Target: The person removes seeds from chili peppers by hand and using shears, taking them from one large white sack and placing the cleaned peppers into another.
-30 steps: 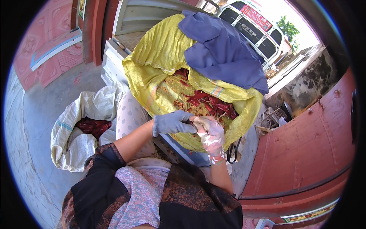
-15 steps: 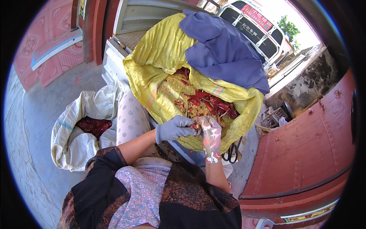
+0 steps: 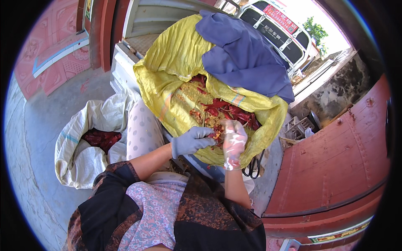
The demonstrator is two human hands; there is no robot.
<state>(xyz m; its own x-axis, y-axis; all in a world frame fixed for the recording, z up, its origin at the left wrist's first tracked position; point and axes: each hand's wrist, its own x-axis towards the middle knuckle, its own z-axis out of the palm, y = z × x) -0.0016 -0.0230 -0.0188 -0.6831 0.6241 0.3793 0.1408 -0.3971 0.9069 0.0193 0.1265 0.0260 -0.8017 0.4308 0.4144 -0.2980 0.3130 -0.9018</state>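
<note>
A grey glove covers my left hand (image 3: 191, 141), whose fingers pinch a dried red chili pepper (image 3: 212, 135) at the near edge of the yellow woven sack (image 3: 167, 50). Just to its right is my right hand (image 3: 234, 141), in a camouflage-patterned glove, over the sack's mouth. Its fingertips are smeared by motion, and whether they hold anything is unclear. Beyond both hands, whole red chili peppers (image 3: 234, 113) lie in the opened sack among yellowish seeds and broken bits. A dark blue cloth (image 3: 247, 54) drapes over the sack's far right side.
On the floor to my left stands a white woven sack (image 3: 71, 146) with dark red chilies (image 3: 101, 140) in it, beside my dotted trouser leg (image 3: 144, 129). The yellow sack rests on a cart bed (image 3: 121, 67). A red metal door (image 3: 331, 159) is at right, and a vehicle (image 3: 276, 29) is at the back.
My right hand has come away from my left hand's fingertips, shifting slightly right and up over the sack. My left hand stays nearly in place with the chili pepper.
</note>
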